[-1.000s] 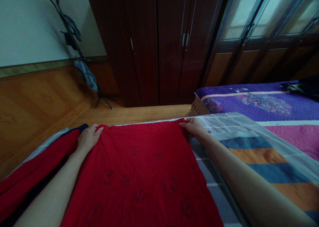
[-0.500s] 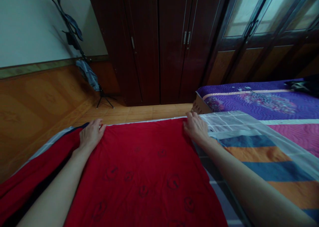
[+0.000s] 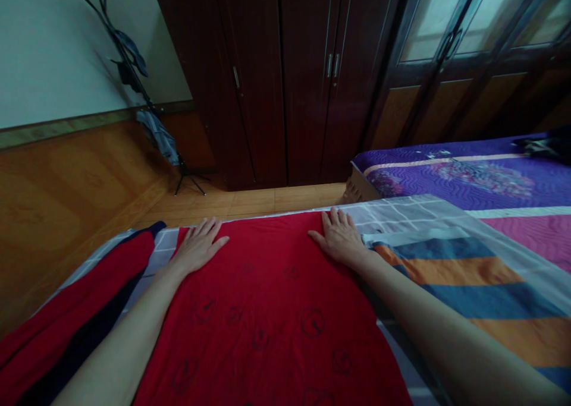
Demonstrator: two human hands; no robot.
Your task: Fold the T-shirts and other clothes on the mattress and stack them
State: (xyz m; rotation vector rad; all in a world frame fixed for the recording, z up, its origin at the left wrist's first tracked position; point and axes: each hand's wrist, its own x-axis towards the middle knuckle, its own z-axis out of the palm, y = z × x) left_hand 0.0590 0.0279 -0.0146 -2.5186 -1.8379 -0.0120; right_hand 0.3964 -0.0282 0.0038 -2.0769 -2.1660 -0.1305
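A red cloth garment [image 3: 272, 311] with dark round prints lies spread out flat in front of me, its lower end running out of view. On its far left corner rests my left hand [image 3: 201, 244], palm down with the fingers stretched out. My right hand [image 3: 339, 235] lies flat on the far right corner, fingers spread and thumb pointing inward. Neither hand grips the fabric. Left of my left forearm is another red and navy piece of clothing [image 3: 102, 275]. Beside my right forearm lies a blue and orange striped cloth [image 3: 459, 269].
Everything rests on a grey checked sheet [image 3: 401, 210]. A bed with a purple floral cover [image 3: 428, 171] adjoins at right. Beyond are a dark wooden wardrobe [image 3: 307, 97], a tiled floor strip [image 3: 254, 199] and a black coat stand [image 3: 145, 94] with caps and cloth hanging.
Both hands have gone from closed at the garment's far corners to lying flat on it. My left hand has moved right and nearer, baring a strip of sheet beside the red and navy clothing.
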